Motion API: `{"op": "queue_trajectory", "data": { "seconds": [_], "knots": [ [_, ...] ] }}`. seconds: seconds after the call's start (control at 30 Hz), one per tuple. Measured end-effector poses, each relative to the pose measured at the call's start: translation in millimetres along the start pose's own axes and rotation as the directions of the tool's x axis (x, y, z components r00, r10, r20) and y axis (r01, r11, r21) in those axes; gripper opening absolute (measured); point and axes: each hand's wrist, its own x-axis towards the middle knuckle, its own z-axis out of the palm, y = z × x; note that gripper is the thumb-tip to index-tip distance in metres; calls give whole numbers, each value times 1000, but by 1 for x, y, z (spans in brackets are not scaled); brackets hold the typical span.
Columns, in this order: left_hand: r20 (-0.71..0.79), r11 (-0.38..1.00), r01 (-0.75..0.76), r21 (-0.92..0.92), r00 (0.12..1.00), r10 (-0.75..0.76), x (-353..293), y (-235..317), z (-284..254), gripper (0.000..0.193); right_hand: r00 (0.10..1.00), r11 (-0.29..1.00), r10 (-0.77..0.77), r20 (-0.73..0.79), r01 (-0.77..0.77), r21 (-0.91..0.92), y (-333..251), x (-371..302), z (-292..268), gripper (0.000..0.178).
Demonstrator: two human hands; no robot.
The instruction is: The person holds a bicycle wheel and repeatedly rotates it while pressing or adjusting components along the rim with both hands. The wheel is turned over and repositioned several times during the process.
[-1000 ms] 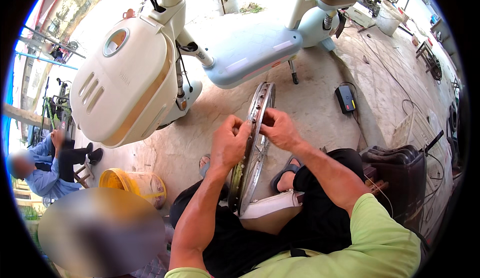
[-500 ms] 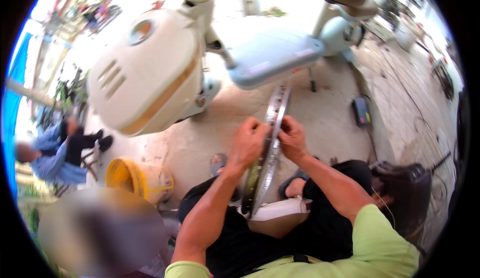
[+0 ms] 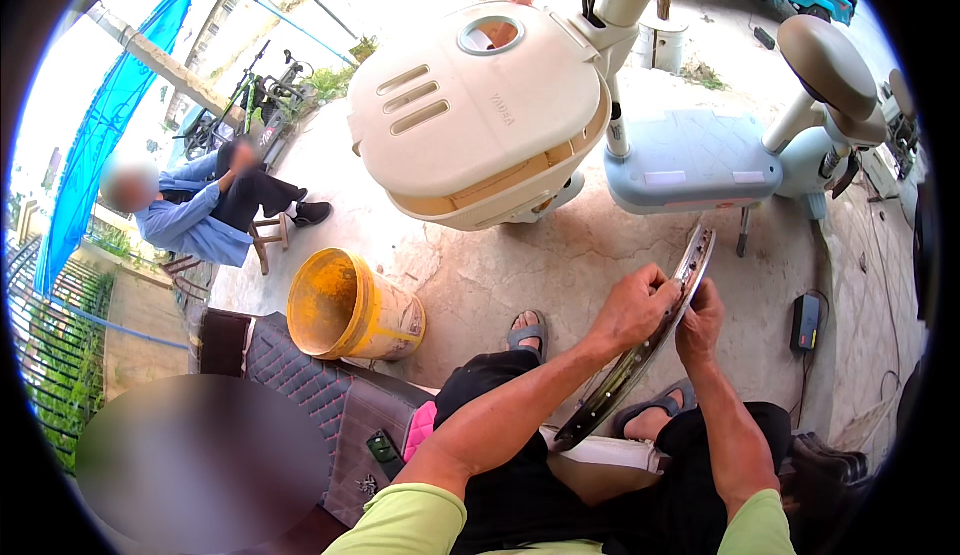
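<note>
- Rim: bare metal wheel rim (image 3: 640, 355) stands on edge between the person's knees, long axis running from low left by the lap up to the right, upper end tilted away toward the pale blue scooter (image 3: 690, 160).
- Left hand (image 3: 632, 307) sits on the near-left side of the rim's upper stretch, fingers curled closed over the edge, thumb side pinching at the rim wall; whether anything small is between the fingertips, cannot tell.
- Right hand (image 3: 700, 320) is on the opposite, right side of the same stretch, fingers wrapped shut around the rim from behind, just beside the left hand, nearly touching.
- Both hands equally near the upper part; lower end of rim rests near the thigh, unheld.
- Around: yellow bucket (image 3: 345, 305) tipped on the concrete floor to the left, well apart; black charger box (image 3: 805, 322) on the floor to the right; sandalled foot (image 3: 527, 335) just left of the rim.
</note>
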Motion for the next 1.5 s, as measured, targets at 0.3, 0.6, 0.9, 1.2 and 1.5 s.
{"op": "queue_trajectory", "data": {
  "seconds": [0.3,0.6,0.9,1.2,1.5],
  "knots": [
    [-35,999,-25,-26,999,24,2,1,-2,28,999,998,-37,-12,36,-43,3,2,2,12],
    [-16,999,-26,-29,1000,26,0,-1,3,30,999,1000,-4,-43,4,11,-5,1,5,13],
    [-31,996,1,-88,999,-4,0,-3,-1,28,1000,997,-16,-24,14,-73,-6,-1,8,12],
    [-22,996,51,-75,998,-52,1,-2,2,28,996,998,43,-80,-38,56,-11,2,16,13],
    [15,989,56,-135,998,-55,-1,-1,9,25,995,987,93,-34,-87,135,-20,-2,6,11]
  ]
}}
